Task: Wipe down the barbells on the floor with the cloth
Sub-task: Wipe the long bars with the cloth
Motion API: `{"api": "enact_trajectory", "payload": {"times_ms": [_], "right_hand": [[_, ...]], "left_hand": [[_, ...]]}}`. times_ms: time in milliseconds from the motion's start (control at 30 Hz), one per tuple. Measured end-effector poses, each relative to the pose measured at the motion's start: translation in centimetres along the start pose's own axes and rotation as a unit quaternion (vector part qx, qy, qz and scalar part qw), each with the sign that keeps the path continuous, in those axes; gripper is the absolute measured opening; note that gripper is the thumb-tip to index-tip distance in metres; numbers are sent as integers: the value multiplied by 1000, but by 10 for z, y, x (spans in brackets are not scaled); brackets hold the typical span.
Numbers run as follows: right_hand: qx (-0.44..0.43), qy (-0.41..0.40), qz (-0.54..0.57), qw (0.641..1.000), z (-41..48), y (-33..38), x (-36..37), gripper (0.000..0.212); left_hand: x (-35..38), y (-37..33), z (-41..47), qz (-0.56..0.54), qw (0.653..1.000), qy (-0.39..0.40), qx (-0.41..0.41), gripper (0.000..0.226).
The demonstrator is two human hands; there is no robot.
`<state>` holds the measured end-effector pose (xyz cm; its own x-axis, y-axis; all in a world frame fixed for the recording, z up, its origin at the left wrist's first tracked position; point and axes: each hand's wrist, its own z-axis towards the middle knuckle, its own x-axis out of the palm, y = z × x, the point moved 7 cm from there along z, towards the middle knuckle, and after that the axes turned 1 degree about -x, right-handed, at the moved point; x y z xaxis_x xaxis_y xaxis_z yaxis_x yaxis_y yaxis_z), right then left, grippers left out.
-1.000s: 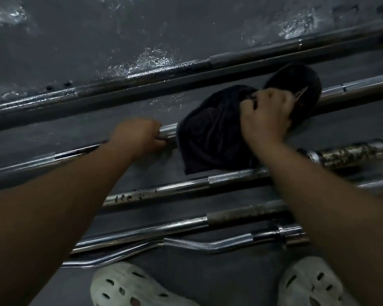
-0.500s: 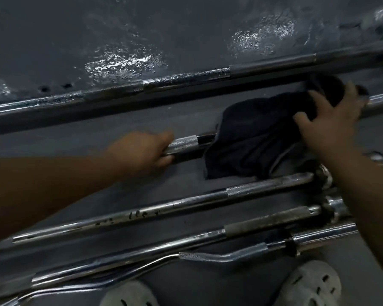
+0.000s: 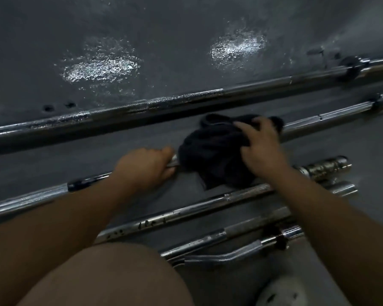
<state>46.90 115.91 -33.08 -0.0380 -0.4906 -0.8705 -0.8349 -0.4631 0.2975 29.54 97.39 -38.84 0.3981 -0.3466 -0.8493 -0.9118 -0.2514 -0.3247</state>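
Several chrome barbells lie side by side on the dark floor. A black cloth (image 3: 210, 153) is bunched over the second barbell (image 3: 332, 117) from the back. My right hand (image 3: 262, 149) presses down on the cloth with fingers spread over it. My left hand (image 3: 146, 167) is closed around the same barbell just left of the cloth. A longer bar (image 3: 142, 109) lies behind it. Nearer me lie a spotted straight bar (image 3: 186, 212), a knurled bar (image 3: 241, 229) and a curl bar (image 3: 230, 257).
Two glossy wet patches (image 3: 102, 65) shine on the grey floor beyond the bars. My bare knee (image 3: 111, 274) fills the lower left. A white perforated clog (image 3: 283, 291) shows at the bottom right. Short bar sleeve ends (image 3: 325, 167) lie at the right.
The cloth and my right hand slid back left along the bar, closer to my left hand. The view shifted, and my knee now shows at the bottom.
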Motion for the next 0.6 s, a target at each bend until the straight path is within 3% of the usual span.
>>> {"api": "enact_trajectory", "payload": {"times_ms": [100,200,300,367,500,600], "right_hand": [[111,20,8,994,8,-40,-4,59],[169,-86,88,978,-1,4,20,68],[74,-178,33,981,-37,102,68,43],[-32,-147,53,987,-46,137,79,34],[-127,-60,50,989,-11,80,35,57],[-58,-91,-21,994,9,16,4,66]], "left_hand": [[0,2,1,18,1000,-9,-1,38],[1,4,4,30,999,-29,0,38],[-4,3,0,41,998,-46,-9,39],[-5,20,-21,39,995,-75,-47,41],[5,80,-97,-14,982,-111,-154,37],[4,110,-125,-16,975,-102,-195,39]]}}
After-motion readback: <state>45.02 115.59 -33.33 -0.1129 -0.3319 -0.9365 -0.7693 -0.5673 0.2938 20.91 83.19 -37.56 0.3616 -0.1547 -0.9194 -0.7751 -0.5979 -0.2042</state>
